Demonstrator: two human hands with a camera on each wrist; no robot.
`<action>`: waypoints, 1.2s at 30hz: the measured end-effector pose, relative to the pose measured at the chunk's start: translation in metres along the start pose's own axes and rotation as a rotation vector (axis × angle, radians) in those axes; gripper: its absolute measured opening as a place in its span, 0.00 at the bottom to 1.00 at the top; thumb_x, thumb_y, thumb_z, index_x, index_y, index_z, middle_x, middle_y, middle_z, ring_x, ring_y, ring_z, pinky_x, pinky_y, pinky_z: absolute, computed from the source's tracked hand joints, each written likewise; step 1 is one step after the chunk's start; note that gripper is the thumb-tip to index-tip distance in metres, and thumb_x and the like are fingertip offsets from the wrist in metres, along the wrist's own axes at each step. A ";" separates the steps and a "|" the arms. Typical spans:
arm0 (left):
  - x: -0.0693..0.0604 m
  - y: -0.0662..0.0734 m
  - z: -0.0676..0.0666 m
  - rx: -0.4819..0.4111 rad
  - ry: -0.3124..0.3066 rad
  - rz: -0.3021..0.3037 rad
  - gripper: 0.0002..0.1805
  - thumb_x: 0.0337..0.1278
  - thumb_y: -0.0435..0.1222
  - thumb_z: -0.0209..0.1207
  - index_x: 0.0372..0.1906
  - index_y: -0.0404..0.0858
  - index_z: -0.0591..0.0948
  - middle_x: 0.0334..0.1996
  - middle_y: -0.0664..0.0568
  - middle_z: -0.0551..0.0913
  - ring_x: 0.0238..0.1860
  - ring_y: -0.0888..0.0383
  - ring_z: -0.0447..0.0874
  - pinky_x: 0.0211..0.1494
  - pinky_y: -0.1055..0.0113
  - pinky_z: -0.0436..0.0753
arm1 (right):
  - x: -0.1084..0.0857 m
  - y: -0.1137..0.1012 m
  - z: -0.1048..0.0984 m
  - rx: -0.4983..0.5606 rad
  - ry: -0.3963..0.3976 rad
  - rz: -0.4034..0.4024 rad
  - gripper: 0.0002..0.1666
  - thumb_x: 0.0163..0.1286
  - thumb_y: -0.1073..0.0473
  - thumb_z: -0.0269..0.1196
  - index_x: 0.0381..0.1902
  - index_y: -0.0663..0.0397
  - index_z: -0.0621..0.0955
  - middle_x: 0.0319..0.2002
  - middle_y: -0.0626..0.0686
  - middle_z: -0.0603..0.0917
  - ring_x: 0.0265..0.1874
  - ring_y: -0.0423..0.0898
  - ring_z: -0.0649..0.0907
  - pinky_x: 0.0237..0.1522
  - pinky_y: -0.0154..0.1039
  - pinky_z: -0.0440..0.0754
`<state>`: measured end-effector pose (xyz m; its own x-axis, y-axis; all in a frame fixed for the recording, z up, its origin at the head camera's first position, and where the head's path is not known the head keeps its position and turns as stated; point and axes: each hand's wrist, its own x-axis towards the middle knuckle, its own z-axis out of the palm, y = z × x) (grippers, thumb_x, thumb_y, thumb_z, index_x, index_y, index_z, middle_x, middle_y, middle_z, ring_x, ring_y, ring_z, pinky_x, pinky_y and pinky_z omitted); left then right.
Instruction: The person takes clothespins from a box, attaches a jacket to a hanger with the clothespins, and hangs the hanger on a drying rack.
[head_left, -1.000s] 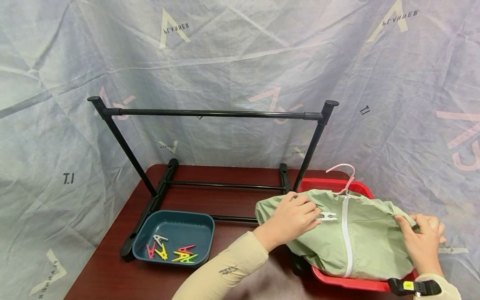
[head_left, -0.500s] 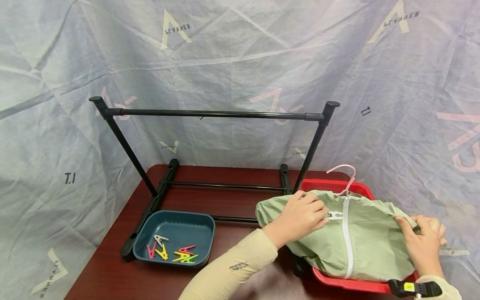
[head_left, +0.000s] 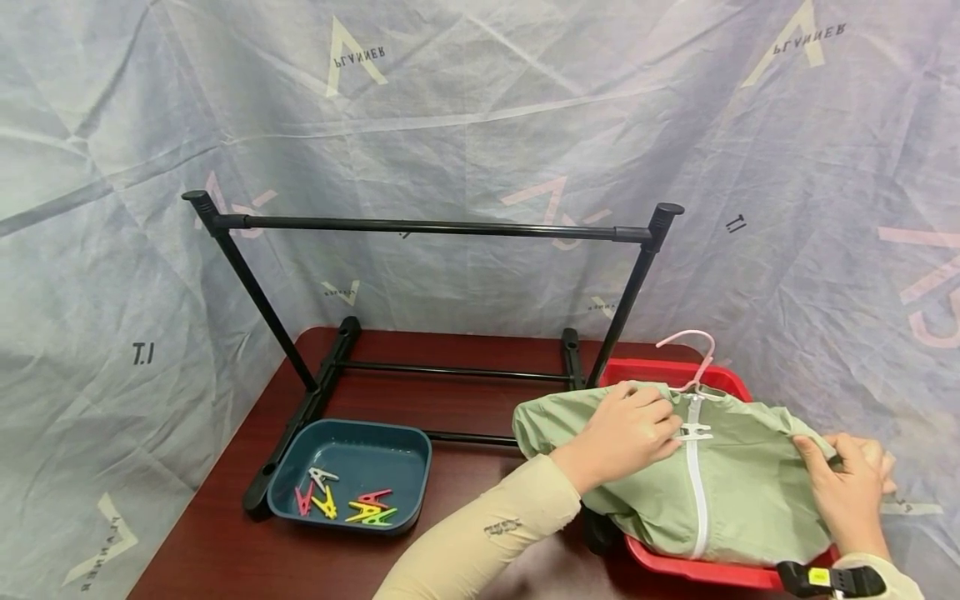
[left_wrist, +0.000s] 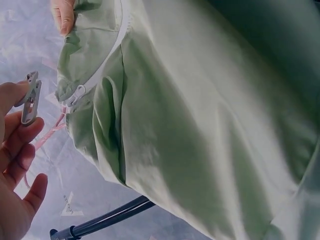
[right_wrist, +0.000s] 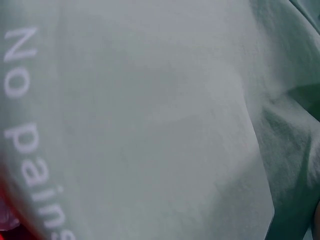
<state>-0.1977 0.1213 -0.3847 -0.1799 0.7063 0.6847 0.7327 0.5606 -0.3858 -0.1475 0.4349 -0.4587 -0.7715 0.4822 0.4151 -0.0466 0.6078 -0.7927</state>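
A light green zip jacket hangs on a pink hanger, spread over the red basket. My left hand pinches a white clothespin between thumb and fingers, in front of the jacket beside its white zipper. In the left wrist view the clothespin is apart from the cloth. At the jacket's right shoulder, my right hand grips the fabric, thumb in front. Jacket cloth with white lettering fills most of the right wrist view, where that hand's grip is not shown.
A black rack stands on the dark red table. A blue tray with several coloured clothespins sits at its front left. The red basket lies under the jacket at the right.
My left hand has moved right across the jacket with the white clothespin, which now appears over the zipper. My right hand keeps its hold on the shoulder.
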 end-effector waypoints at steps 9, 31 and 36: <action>0.008 0.005 0.007 0.020 -0.033 -0.026 0.10 0.62 0.53 0.59 0.37 0.57 0.87 0.35 0.69 0.82 0.44 0.66 0.76 0.48 0.70 0.70 | 0.000 0.002 -0.003 -0.006 -0.044 0.008 0.17 0.72 0.53 0.63 0.24 0.52 0.73 0.37 0.31 0.61 0.44 0.27 0.51 0.65 0.64 0.24; 0.028 0.008 0.022 0.017 -0.045 0.017 0.12 0.68 0.44 0.53 0.35 0.53 0.87 0.33 0.65 0.81 0.40 0.61 0.73 0.44 0.69 0.69 | 0.002 0.003 -0.001 -0.011 -0.049 -0.002 0.17 0.72 0.53 0.63 0.24 0.51 0.73 0.36 0.32 0.61 0.41 0.29 0.52 0.66 0.62 0.27; 0.034 0.006 0.022 0.035 -0.043 0.040 0.12 0.67 0.41 0.53 0.34 0.53 0.87 0.34 0.65 0.81 0.40 0.61 0.72 0.43 0.70 0.69 | 0.003 0.002 -0.001 -0.018 -0.037 -0.008 0.17 0.71 0.53 0.64 0.24 0.51 0.73 0.36 0.31 0.61 0.41 0.30 0.51 0.64 0.62 0.31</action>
<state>-0.2139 0.1583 -0.3771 -0.1789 0.7459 0.6416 0.7167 0.5456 -0.4344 -0.1493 0.4377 -0.4585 -0.7943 0.4536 0.4040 -0.0416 0.6229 -0.7812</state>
